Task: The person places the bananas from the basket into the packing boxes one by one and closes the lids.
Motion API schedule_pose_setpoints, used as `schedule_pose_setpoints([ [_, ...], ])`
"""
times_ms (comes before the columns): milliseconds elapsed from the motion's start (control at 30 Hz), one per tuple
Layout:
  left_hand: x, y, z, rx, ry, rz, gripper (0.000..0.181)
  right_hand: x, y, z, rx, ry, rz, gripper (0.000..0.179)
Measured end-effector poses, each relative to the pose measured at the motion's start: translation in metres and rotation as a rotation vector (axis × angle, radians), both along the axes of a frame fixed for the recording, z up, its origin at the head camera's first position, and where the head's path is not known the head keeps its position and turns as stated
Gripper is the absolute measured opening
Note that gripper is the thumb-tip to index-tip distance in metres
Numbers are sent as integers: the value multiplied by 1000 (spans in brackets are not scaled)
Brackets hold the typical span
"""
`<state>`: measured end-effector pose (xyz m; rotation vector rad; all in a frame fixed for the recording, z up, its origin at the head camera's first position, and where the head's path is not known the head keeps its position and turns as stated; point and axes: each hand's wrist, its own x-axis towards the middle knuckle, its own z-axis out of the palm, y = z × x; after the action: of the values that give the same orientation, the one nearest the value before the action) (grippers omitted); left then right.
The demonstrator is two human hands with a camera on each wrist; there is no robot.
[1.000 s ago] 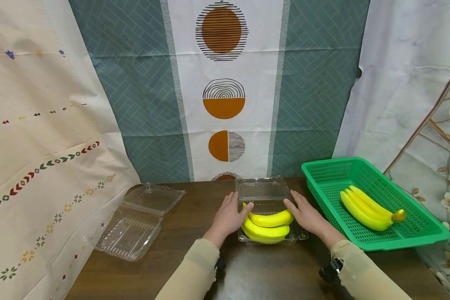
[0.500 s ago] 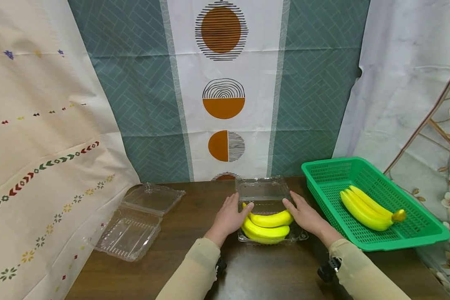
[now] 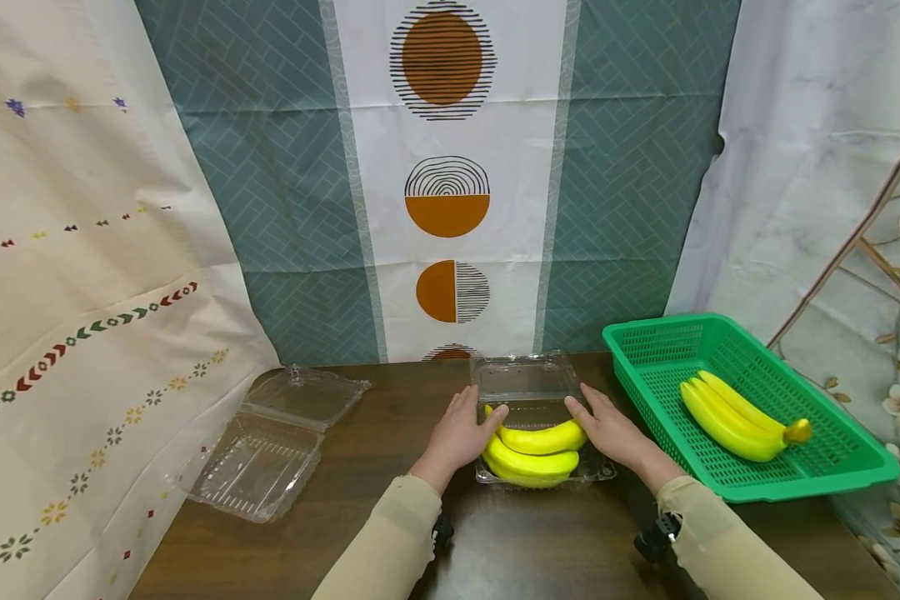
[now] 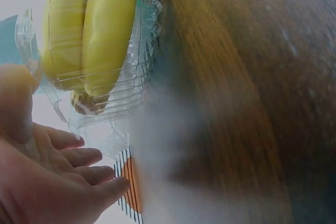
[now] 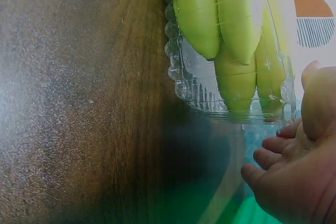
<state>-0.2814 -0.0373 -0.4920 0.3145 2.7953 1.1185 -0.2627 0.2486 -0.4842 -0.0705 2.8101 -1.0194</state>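
A bunch of yellow bananas [image 3: 534,460] lies in a clear plastic clamshell box [image 3: 598,472], whose lid [image 3: 525,379] is folded back behind it. My left hand [image 3: 456,433] rests at the box's left side, thumb over the rim near the banana stem. At the right side is my right hand [image 3: 617,429], its thumb reaching in over the rim by the banana tips. Through the clear wall, the left wrist view shows the bananas [image 4: 107,30] beside my relaxed fingers [image 4: 86,174]. In the right wrist view my fingers [image 5: 268,158] extend just past the box's end.
A green plastic basket [image 3: 817,492] with another bunch of bananas [image 3: 735,417] stands at the right. A second clear clamshell box [image 3: 258,467] sits with its lid up at the left, by the cloth [image 3: 120,400]. Patterned curtains [image 3: 450,250] hang behind the brown table [image 3: 525,550].
The right hand has shifted very slightly left since the earliest frame. The left hand, the box and the bananas stay where they were.
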Motion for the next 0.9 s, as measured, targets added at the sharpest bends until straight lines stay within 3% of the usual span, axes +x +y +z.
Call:
schedule_pose_setpoints([
  [900,1,1,1,32,-18,-1,96,-7,1,-1,-48,-9,-10,102],
])
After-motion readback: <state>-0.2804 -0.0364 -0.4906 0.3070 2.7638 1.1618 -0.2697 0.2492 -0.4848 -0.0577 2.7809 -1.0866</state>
